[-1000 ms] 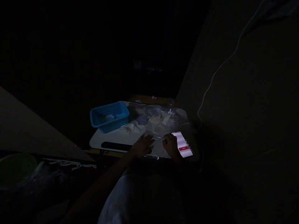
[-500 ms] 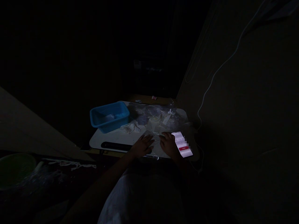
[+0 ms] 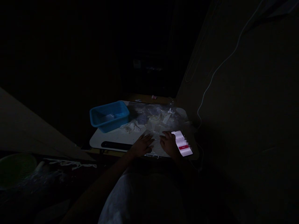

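In dim light, my left hand rests with fingers stretched out on clear plastic film near the front edge of the white table. My right hand lies to its right, fingers apart and slightly bent, also over the plastic. Neither hand visibly grips anything. Just right of my right hand is a lit phone with a red bar on its screen. Beyond the hands, crumpled clear plastic bags spread across the back of the table. What lies under my palms is hidden.
A blue basin with something pale inside stands on the table's left. Beside it lies a crumpled white item. A white cable runs down the right wall. A green tub sits low at left.
Both hands stay almost where they were. The plastic film by my left hand has shifted slightly and its shine at the table's front edge has lessened.
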Demonstrator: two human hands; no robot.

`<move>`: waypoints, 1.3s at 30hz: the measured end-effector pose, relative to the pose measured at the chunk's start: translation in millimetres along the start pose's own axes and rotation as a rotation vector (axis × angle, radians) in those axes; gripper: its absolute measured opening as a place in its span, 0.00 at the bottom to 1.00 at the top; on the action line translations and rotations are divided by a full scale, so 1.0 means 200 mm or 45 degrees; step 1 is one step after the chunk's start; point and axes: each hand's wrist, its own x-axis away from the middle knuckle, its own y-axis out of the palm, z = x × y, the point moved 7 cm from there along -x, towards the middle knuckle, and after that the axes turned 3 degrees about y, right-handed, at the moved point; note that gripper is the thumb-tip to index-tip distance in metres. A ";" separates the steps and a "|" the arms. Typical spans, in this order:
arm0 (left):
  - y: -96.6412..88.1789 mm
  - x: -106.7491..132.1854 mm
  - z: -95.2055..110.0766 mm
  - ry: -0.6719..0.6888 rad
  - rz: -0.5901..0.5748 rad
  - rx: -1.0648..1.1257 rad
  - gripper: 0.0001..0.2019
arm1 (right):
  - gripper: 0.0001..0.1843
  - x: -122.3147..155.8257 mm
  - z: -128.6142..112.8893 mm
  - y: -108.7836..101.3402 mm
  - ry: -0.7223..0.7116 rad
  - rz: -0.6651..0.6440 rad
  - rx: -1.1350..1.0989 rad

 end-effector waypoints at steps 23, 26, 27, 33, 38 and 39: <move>-0.01 0.00 0.00 -0.005 -0.021 0.009 0.23 | 0.13 0.02 0.03 0.01 0.007 0.008 0.031; -0.01 0.00 0.00 -0.012 -0.030 0.013 0.23 | 0.12 0.07 0.06 -0.01 0.015 0.019 0.040; -0.01 0.00 0.01 -0.008 -0.029 0.015 0.23 | 0.12 0.09 0.07 -0.01 0.010 0.018 0.046; -0.01 0.00 0.00 -0.013 -0.020 0.020 0.23 | 0.14 0.04 0.03 -0.01 -0.013 0.024 0.065; 0.00 0.00 0.00 -0.002 -0.005 0.021 0.23 | 0.15 -0.02 -0.02 0.01 -0.058 -0.011 0.092; 0.00 0.00 0.00 -0.002 -0.007 0.015 0.23 | 0.15 -0.02 -0.01 0.01 -0.053 -0.016 0.098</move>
